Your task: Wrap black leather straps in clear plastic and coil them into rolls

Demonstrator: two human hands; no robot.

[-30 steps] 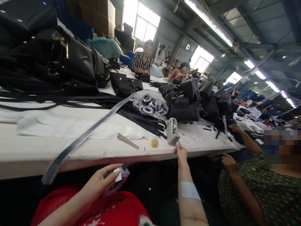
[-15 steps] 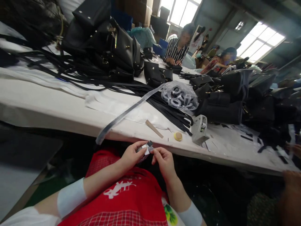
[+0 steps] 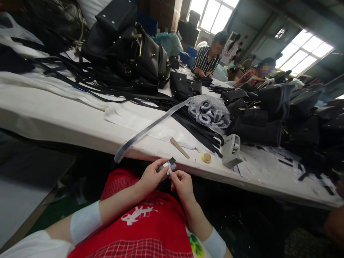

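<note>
My left hand [image 3: 152, 176] is closed around a small plastic-wrapped black strap [image 3: 172, 161], just off the table's front edge. A white strip of tape or paper [image 3: 167, 165] lies across that bundle. The fingertips of my right hand [image 3: 182, 183] pinch the lower end of the white strip. My fingers hide most of the bundle, so its full shape does not show. On the table nearby, a long strap in a clear sleeve [image 3: 150, 131] runs from the front edge to a clear plastic bag [image 3: 211, 111] holding several coiled straps.
Beyond my hands on the white table [image 3: 88, 134] are a flat brown stick [image 3: 179, 147], a round yellow-rimmed piece [image 3: 206, 157] and a grey tape dispenser [image 3: 231, 150]. Black straps [image 3: 199, 134] and black handbags [image 3: 146, 53] crowd behind. A person in stripes [image 3: 205, 59] works across the table.
My right hand has shifted slightly left and now pinches the white strip, which is bent downward. The bundle has tilted a little in my left hand. The whole view has shifted slightly.
</note>
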